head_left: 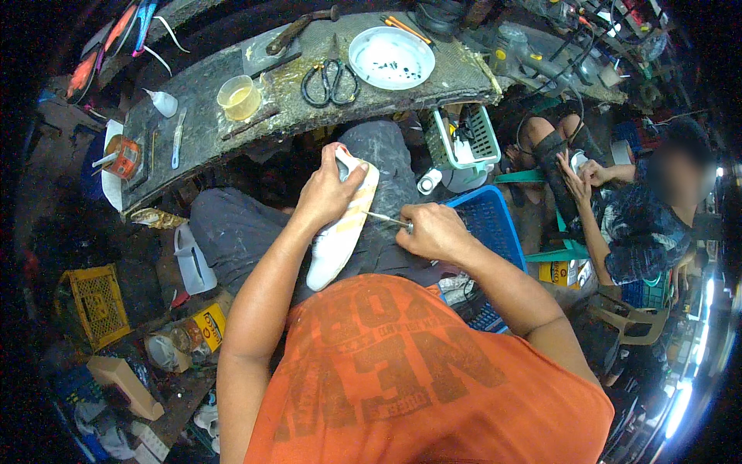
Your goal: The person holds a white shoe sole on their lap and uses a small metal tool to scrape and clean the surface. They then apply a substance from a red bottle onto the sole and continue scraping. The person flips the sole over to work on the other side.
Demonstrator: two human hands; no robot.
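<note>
A white shoe (pixel 338 249) with pale yellowish stripes along its side rests over my lap, its toe pointing toward me. My left hand (pixel 328 189) is closed around the heel end and opening, where a bit of red lining shows. In my right hand (pixel 433 230) is a thin metal awl (pixel 386 219), its handle mostly hidden by the fingers. The awl's tip meets the shoe's edge near the stripes; whether it pierces the material I cannot tell.
Ahead, the worn bench (pixel 290 85) bears scissors (pixel 330 83), a white bowl (pixel 392 58), a cup of yellowish liquid (pixel 239 98) and a hammer (pixel 297 32). A blue basket (pixel 491 220) stands right of my lap. Another person (pixel 641 209) sits farther right.
</note>
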